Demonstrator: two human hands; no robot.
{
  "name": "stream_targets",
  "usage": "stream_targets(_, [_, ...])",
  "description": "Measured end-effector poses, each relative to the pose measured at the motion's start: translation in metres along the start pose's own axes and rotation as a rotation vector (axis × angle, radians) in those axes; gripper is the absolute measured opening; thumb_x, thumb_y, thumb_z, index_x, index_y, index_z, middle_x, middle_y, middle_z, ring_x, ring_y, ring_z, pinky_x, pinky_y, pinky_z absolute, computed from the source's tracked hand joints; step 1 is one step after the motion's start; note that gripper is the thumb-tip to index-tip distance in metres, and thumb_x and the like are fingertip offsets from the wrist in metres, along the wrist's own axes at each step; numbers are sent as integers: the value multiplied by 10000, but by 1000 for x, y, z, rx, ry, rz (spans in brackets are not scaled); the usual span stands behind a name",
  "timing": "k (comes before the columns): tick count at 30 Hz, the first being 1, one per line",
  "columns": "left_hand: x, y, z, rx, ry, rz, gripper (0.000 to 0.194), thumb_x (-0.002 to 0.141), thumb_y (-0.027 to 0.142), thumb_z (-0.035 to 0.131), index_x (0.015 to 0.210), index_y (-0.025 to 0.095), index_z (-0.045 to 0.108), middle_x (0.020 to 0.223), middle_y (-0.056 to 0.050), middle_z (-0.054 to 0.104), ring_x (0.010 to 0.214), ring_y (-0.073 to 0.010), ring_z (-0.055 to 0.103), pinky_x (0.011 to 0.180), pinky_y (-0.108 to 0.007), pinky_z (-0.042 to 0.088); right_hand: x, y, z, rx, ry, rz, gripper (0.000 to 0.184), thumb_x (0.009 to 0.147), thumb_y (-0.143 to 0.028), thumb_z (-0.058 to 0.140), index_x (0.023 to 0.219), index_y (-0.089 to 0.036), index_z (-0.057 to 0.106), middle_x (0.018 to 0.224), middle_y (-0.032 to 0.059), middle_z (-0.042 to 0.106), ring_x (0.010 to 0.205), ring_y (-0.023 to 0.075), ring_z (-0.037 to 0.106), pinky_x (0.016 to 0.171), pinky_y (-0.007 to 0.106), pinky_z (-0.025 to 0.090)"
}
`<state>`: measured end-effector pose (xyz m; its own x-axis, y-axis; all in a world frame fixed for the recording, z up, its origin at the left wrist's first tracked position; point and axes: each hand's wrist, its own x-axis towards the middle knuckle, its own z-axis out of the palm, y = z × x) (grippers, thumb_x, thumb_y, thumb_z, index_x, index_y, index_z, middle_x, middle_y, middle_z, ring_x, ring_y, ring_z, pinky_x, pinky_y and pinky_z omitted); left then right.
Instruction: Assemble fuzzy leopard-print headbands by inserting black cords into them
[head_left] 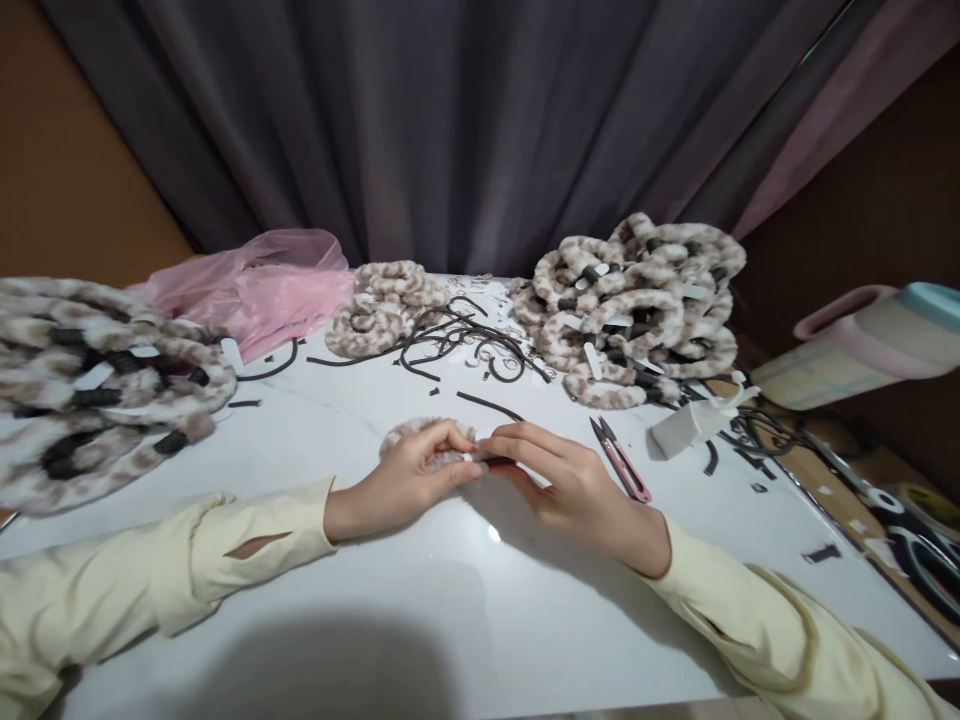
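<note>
My left hand (420,470) is closed round a small fluffy ring (401,432) of white plush with brown spots. Most of that ring is hidden behind the fingers. Against it, my right hand (566,480) pinches a short dark piece (496,460) that looks like black tubing or cord. The fingertips of both hands meet, so how the dark piece joins the plush cannot be made out. Just right of the right hand lie pink-handled thread snips (621,460) with their blades apart. A loose black cord (489,405) lies beyond the fingers.
Spotted plush rings with white tags are heaped at left (112,385) and right (637,310). Behind are a smaller pile (386,305), tangled black cords (465,345) and a pink plastic bag (262,280). At right are a white charger (686,428), a bottle (862,345) and scissors (919,550).
</note>
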<state>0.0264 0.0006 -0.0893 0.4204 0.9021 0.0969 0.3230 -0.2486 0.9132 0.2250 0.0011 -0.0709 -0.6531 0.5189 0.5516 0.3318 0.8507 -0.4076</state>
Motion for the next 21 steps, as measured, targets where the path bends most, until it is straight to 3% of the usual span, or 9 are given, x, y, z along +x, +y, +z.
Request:
stream_targets(6, [-2, 0, -1, 114, 9, 71, 127, 853, 310, 527, 838, 185, 541, 831, 5, 575, 788, -122, 521, 723, -245, 393, 1, 5, -10, -59, 11, -22, 193, 875, -61, 453, 1012, -151, 555, 964, 106, 608, 885, 158, 588, 742, 272, 513])
stream_targets(12, [-5, -3, 1, 212, -13, 208, 61, 874, 229, 497, 855, 175, 518, 776, 11, 582, 692, -96, 530, 643, -208, 403, 1, 5, -17, -274, -79, -181, 262, 889, -20, 334, 1001, -119, 550, 964, 143, 621, 867, 202, 579, 684, 333, 497])
stream_targets(16, [-7, -5, 2, 254, -14, 319, 15, 868, 178, 503, 877, 172, 513, 825, -14, 629, 753, -112, 579, 702, -216, 432, 3, 3, -20, -355, -149, -244, 205, 924, -106, 371, 944, -86, 574, 956, 158, 627, 801, 206, 564, 647, 336, 481])
stream_targets(21, [-11, -4, 1, 278, -64, 398, 29, 870, 156, 490, 894, 171, 491, 879, -43, 652, 836, -134, 615, 751, -219, 450, 2, 10, -17, -330, -149, -235, 201, 922, -106, 376, 969, -92, 570, 948, 144, 623, 836, 207, 561, 674, 333, 481])
